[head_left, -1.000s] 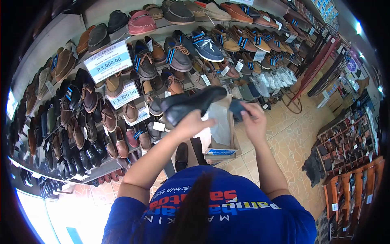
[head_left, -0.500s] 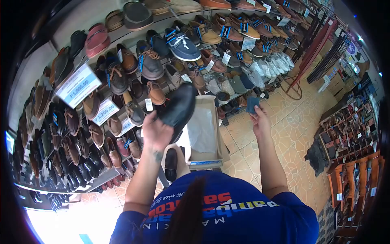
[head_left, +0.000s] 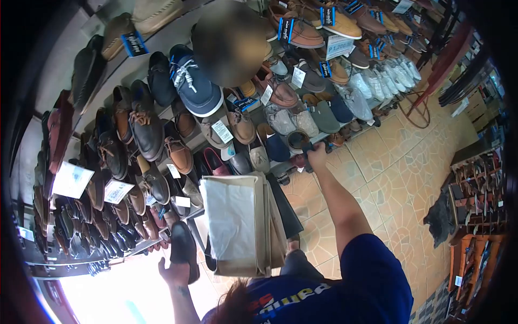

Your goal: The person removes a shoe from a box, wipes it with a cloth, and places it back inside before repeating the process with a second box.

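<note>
A black leather shoe [head_left: 184, 248] is held upright, toe up, in my left hand [head_left: 174, 274] at the lower left, with the thumb along its side. My right hand [head_left: 318, 156] reaches forward to the lower shelf, fingers closed round a small dark cloth [head_left: 307, 149]. The cloth is right at the rim of a small round tin [head_left: 297, 140] with dark contents. Between my arms stands an open cardboard shoe box [head_left: 261, 229] lined with white paper [head_left: 231, 216]. A second black shoe [head_left: 210, 254] is partly hidden behind the box's left side.
Shelves crowded with shoes, such as a navy boat shoe [head_left: 197, 86], rise in front and to the left. Price cards [head_left: 73, 180] stick out among them. Tiled floor [head_left: 372, 178] lies to the right, with a rack of small goods [head_left: 477, 189] beyond.
My left hand has lowered the shoe to the lower left. My right hand has reached forward with the cloth to the tin. The view has turned and come closer to the shelves.
</note>
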A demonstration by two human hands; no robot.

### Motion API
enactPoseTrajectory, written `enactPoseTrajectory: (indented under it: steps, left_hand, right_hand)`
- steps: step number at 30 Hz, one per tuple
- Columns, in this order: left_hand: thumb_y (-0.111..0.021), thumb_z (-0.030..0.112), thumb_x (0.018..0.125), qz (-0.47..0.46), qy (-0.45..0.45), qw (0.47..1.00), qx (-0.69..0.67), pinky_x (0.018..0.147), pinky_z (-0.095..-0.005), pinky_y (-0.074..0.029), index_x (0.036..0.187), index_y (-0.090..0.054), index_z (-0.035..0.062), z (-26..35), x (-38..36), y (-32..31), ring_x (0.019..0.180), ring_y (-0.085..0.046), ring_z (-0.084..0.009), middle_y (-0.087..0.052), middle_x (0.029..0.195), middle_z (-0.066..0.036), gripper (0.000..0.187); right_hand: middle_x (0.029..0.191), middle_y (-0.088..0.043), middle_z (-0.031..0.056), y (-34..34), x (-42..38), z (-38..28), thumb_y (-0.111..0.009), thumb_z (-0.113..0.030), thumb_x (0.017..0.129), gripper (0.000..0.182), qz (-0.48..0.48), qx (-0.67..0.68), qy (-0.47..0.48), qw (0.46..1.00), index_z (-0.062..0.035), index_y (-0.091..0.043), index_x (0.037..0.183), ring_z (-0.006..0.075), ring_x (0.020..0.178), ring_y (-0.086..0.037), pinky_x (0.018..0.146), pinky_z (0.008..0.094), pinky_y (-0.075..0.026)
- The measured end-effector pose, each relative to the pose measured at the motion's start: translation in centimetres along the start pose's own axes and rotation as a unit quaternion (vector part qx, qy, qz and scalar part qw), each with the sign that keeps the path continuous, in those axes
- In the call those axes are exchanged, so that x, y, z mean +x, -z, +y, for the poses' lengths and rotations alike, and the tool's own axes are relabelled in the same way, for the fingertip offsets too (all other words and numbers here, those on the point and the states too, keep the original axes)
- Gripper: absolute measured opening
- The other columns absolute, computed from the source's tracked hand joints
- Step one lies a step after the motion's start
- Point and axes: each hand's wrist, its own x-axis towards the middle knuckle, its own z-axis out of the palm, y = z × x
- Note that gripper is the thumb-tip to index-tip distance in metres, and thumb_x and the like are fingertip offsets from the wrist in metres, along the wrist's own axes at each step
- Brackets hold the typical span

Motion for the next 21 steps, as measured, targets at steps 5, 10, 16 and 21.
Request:
enactPoseTrajectory:
  steps: [5,10,16,21]
  left_hand:
    - [-0.047,0.033,0.08,0.052,-0.03,0.998,-0.006,0.104,-0.0387,-0.028,0.127,-0.035,-0.0081,-1.8,-0.7,1.5,0.121,-0.041,-0.029,-0.044,0.129,-0.018,0.064]
    - [-0.047,0.036,0.078,0.042,-0.021,0.999,0.019,0.108,-0.0423,-0.02,0.132,-0.03,-0.0046,-2.6,0.6,3.3,0.126,-0.034,-0.031,-0.038,0.135,-0.018,0.07]
    - [-0.044,0.044,0.075,-0.005,0.066,0.997,0.032,0.107,-0.0437,-0.021,0.134,-0.028,-0.0028,-2.7,3.7,5.8,0.126,-0.033,-0.0337,-0.036,0.136,-0.019,0.077]
    - [-0.04,0.043,0.08,-0.058,0.119,0.991,0.014,0.109,-0.0416,-0.018,0.135,-0.028,-0.002,-1.6,5.9,6.5,0.128,-0.032,-0.0308,-0.035,0.137,-0.018,0.072]
  right_hand:
    - [0.096,-0.061,0.0118,-4.8,4.1,-1.5,-0.064,-0.013,0.069,0.032,-0.036,-0.184,0.063,0.98,-0.009,-0.051,0.098,0.0333,0.092,-0.057,0.077,0.0438,-0.044]
    - [0.118,-0.05,0.008,-6.7,4.3,0.3,-0.058,-0.027,0.077,0.032,-0.137,-0.452,0.067,0.879,-0.0115,-0.058,0.105,0.0255,0.115,-0.042,0.087,0.048,-0.035]
    - [0.133,-0.039,0.0108,-3.8,2.1,-1.4,-0.058,-0.037,0.077,0.036,-0.048,-0.435,0.056,0.898,-0.0209,-0.061,0.109,0.0318,0.119,-0.039,0.091,0.0486,-0.038]
    - [0.13,-0.041,0.014,1.5,-2.1,1.7,-0.063,-0.035,0.073,0.036,-0.049,-0.351,0.076,0.932,-0.0199,-0.063,0.105,0.0367,0.114,-0.042,0.089,0.0509,-0.04]
